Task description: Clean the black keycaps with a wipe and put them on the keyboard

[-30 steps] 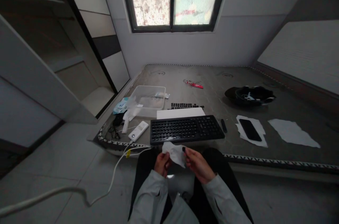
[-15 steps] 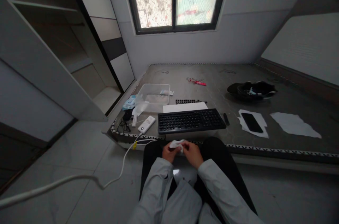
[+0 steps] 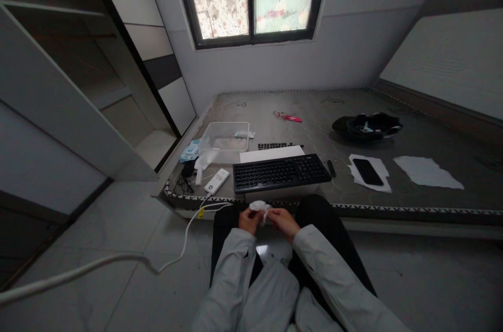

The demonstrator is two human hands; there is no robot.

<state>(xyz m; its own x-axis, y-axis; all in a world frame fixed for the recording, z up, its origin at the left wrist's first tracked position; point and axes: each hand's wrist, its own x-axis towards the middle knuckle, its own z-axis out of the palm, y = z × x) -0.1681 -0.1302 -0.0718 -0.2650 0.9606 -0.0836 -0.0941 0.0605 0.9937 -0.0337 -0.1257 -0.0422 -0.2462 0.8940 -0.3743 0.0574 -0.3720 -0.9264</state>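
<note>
Between my knees, just off the mattress edge, a crumpled white tissue (image 3: pixel 259 206) is held in both hands. My left hand (image 3: pixel 249 220) is closed on its left side. From the right, the fingertips of my right hand (image 3: pixel 283 221) pinch it. Whether something small is wrapped in the tissue, I cannot tell. Directly beyond my hands lies a black keyboard (image 3: pixel 281 172), its near edge close to the mattress edge. A white sheet (image 3: pixel 271 154) shows behind it, and farther back a dark strip of keys (image 3: pixel 275 146).
On the mattress (image 3: pixel 314 112) at left are a clear plastic box (image 3: pixel 226 151), a white power strip (image 3: pixel 217 181) and black cables (image 3: pixel 184 183). To the right lie a phone (image 3: pixel 368 172) on paper, another white paper (image 3: pixel 428 172) and a black cap (image 3: pixel 369 126). A white cord (image 3: pixel 184 243) crosses the floor.
My right hand's fingers have straightened a little and now pinch the tissue's right side. The tissue has changed shape slightly. The whole view has shifted a little.
</note>
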